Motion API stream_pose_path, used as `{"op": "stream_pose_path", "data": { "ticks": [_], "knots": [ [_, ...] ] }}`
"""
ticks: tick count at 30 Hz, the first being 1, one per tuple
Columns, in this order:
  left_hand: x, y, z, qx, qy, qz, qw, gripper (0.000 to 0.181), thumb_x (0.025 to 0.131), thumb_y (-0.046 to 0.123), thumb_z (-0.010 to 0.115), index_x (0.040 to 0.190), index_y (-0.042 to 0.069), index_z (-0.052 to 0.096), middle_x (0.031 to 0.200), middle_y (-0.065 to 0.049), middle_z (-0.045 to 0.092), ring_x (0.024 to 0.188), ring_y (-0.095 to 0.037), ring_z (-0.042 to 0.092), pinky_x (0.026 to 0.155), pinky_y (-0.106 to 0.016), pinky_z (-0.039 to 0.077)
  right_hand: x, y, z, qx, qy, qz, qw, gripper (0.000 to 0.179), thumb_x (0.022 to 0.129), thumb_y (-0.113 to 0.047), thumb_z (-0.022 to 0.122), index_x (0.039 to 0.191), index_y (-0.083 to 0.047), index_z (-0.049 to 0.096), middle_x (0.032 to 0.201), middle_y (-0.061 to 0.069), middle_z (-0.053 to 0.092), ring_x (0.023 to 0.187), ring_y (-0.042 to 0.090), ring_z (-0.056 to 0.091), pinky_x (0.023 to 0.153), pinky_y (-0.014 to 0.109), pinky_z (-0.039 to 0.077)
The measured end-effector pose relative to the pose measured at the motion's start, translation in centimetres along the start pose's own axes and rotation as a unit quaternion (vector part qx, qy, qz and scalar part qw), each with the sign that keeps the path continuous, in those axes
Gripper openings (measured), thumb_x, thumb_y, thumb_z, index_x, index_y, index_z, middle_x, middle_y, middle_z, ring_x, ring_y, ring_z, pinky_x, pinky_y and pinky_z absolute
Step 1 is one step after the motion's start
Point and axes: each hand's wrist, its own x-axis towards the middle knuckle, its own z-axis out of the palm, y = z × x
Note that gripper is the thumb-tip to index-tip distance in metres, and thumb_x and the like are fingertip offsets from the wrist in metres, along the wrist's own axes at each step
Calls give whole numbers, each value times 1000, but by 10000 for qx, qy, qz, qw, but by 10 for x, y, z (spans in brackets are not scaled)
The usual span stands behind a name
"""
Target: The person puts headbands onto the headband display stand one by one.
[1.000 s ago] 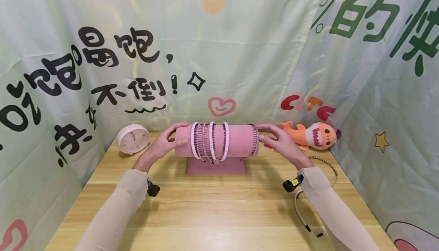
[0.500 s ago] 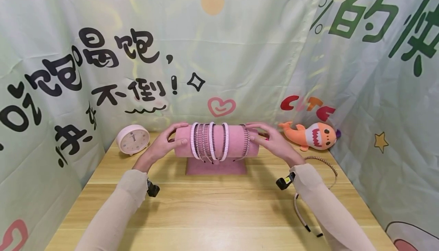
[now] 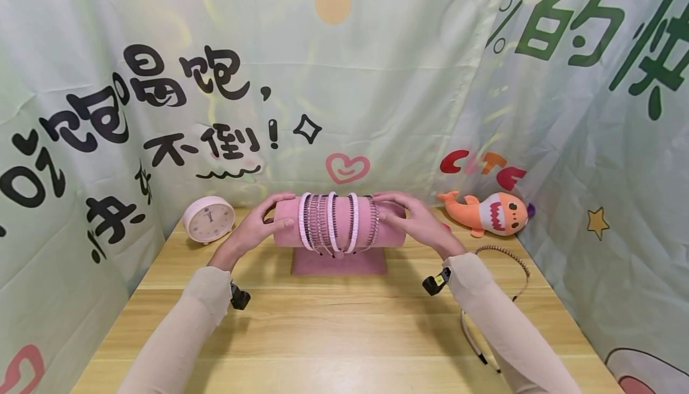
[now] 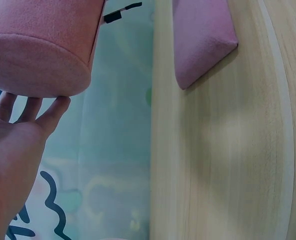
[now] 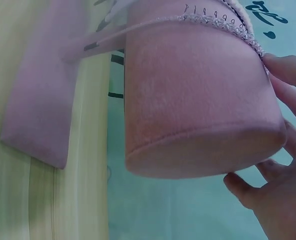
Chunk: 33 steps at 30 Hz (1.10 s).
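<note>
A pink padded headband stand (image 3: 287, 237), a horizontal roll on a flat base, holds several headbands, among them white padded headbands (image 3: 354, 223) and dark-toothed ones. My left hand (image 3: 253, 229) grips the roll's left end, thumb in front and fingers over the top; its fingertips touch the end face in the left wrist view. With thumb and fingers, my right hand (image 3: 417, 220) pinches the clear-beaded toothed headband (image 3: 373, 229), the rightmost on the roll. In the right wrist view this beaded headband (image 5: 215, 21) wraps the roll, its right end bare beyond it.
On the wooden table (image 3: 323, 334), a pink clock (image 3: 209, 219) stands at back left and an orange plush shark (image 3: 495, 211) lies at back right. A brown beaded headband (image 3: 524, 262) and a pale thin headband (image 3: 469, 340) lie by my right forearm. Printed curtains surround the table.
My right hand has slid the beaded headband leftward along the roll, from the right end to near the rightmost white headband. My left hand has stayed at the left end.
</note>
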Motion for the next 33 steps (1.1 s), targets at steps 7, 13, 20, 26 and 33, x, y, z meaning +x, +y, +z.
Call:
{"op": "stream_pose_path", "data": {
  "ticks": [7,13,20,26,33],
  "knots": [
    [0,1,1,8,8,-25,10000,65,102,20,76,161,17,49,174,-10,38,153,-40,45,125,-63,42,5,-4,7,-136,78,-97,9998,38,104,-35,76,142,-28,73,156,0,62,155,30,44,132,63,29],
    [0,2,1,-15,16,-84,10000,64,102,21,77,160,20,50,175,-9,37,152,-40,46,124,-63,43,7,-7,12,-312,171,-84,9993,39,104,-34,77,141,-28,73,157,0,63,154,30,45,131,65,30],
    [0,3,1,-32,19,-81,10000,66,101,21,77,161,17,49,174,-9,38,153,-40,46,125,-64,42,8,-12,15,-511,265,-237,9981,38,103,-38,78,140,-30,74,153,-2,66,151,29,48,129,63,33],
    [0,3,1,-30,21,-87,10000,66,102,21,77,161,17,49,174,-9,38,152,-40,46,124,-64,43,9,-12,17,-594,346,-276,9973,37,103,-37,78,139,-29,75,152,-3,67,150,30,50,129,62,35],
    [-1,3,2,-81,14,-144,9999,66,102,21,77,162,19,49,175,-10,37,151,-42,48,123,-64,44,10,-12,18,-654,365,-359,9965,36,104,-36,77,139,-28,75,151,-3,67,148,28,50,128,60,35]
  ]
}}
